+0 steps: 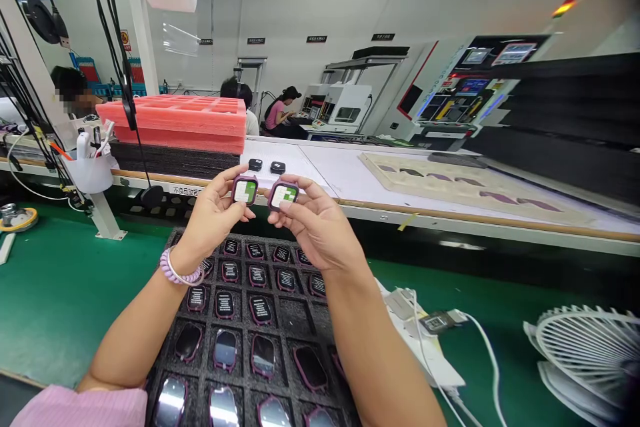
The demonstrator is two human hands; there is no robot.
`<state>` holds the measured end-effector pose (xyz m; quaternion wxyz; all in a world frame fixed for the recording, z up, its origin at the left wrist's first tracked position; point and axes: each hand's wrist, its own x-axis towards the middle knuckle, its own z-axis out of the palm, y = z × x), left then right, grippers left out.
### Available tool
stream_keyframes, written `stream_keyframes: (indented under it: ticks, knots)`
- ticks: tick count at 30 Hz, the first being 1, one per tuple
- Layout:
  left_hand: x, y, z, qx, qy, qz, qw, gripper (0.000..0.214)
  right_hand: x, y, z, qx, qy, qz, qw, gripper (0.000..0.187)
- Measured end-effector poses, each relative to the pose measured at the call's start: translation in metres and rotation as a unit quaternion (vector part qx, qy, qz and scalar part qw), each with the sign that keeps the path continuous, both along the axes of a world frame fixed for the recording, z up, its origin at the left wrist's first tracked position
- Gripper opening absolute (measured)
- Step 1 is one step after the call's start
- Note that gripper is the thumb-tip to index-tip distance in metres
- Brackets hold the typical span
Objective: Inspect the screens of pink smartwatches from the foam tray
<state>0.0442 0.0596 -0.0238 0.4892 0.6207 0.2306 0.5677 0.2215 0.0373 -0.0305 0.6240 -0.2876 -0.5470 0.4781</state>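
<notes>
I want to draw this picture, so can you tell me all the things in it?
watch bodies held up: two, purple cases with lit green and white screens, one in each hand
black foam tray: one, on the green mat, under the hands
watch bodies in tray: many, purple rims, dark faces, in rows
small dark units: two, on the white belt behind the hands
pink foam trays: a stack, on the belt at left
white fan: one, lower right
white cable: one, on the mat at right
people: three, seated far back
left hand: one, purple bead bracelet at wrist
right hand: one
</notes>
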Motion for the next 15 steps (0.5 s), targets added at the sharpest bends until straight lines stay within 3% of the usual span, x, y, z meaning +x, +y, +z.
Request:
stream_keyframes:
  ticks: [5,11,15]
  knots:
    - [-0.0003,0.0001,-0.0015,-0.003,0.009,0.018,1.000,0.036,0.0009,0.0025,-0.0015,0.003,-0.009,-0.011,1.000,0.048]
    - [-0.0001,-0.0001,-0.0014,-0.001,-0.009,-0.015,1.000,0.058,-0.0004,0.0004,-0.0008,0.013,-0.003,-0.007,1.000,0.054]
    - [-0.0002,-0.0003,-0.0016,-0.002,0.001,-0.001,1.000,0.040,-0.0012,0.0026,-0.0024,0.009,-0.001,-0.014,1.000,0.047]
